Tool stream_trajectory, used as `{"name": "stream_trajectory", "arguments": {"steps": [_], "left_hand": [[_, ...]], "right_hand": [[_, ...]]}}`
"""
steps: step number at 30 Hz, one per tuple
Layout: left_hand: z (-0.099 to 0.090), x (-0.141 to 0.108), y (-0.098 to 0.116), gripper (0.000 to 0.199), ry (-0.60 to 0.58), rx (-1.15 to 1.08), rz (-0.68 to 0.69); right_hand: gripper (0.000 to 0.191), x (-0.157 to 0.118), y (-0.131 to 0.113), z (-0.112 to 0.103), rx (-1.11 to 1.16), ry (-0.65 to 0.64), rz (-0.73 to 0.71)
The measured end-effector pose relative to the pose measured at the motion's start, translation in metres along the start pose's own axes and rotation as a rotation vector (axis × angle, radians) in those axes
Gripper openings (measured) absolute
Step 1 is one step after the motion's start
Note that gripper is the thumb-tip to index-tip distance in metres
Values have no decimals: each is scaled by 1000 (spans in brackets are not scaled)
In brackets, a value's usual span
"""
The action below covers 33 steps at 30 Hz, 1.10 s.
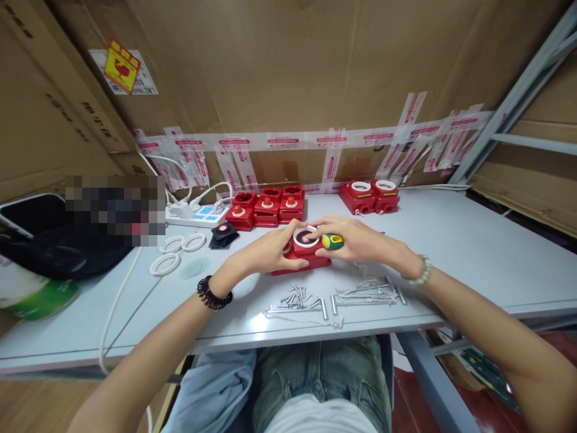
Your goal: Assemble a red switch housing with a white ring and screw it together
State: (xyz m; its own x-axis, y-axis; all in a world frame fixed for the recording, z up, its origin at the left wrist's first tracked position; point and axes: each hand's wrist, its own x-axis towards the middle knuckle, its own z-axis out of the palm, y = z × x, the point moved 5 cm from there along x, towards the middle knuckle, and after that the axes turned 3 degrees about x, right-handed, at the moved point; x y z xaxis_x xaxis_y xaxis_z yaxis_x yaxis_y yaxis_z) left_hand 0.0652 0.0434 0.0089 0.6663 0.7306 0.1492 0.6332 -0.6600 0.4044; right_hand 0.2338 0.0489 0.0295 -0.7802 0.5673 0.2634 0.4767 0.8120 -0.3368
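My left hand (pixel 271 248) grips a red housing (pixel 293 269) from the left, fingers at its far side and thumb along the near edge. A white ring (pixel 295 237) sits on top of the housing around a dark round face. My right hand (pixel 356 237) holds a screwdriver (pixel 333 242) by its green and yellow handle; its shaft is hidden. That hand's index finger reaches into the ring and touches the face. Just in front lie a pile of screws (pixel 297 297) and several metal T-shaped hammers (pixel 365 296) with thin chains.
Several red housings (pixel 265 210) stand at the back, with two ringed ones (pixel 369 197) further right. White rings (pixel 164 264), clear discs (pixel 196 268) and black square pieces (pixel 223 236) lie left. Behind them are a power strip (pixel 198 215), a black bag (pixel 49 246) and a cardboard wall (pixel 279 72).
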Motion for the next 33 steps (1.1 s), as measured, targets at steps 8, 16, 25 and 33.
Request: {"name": "stream_trajectory", "arguments": {"steps": [8, 16, 25, 33], "left_hand": [[0, 1, 3, 69, -17, 4, -38], [-2, -1, 4, 63, -6, -9, -38], [-1, 1, 4, 61, -13, -12, -38], [-1, 0, 4, 59, -8, 2, -26]], "right_hand": [[34, 1, -11, 5, -211, -37, -46], [25, 1, -10, -1, -183, 34, -63], [32, 1, -20, -3, -315, 4, -80], [17, 5, -25, -8, -313, -35, -55]]}}
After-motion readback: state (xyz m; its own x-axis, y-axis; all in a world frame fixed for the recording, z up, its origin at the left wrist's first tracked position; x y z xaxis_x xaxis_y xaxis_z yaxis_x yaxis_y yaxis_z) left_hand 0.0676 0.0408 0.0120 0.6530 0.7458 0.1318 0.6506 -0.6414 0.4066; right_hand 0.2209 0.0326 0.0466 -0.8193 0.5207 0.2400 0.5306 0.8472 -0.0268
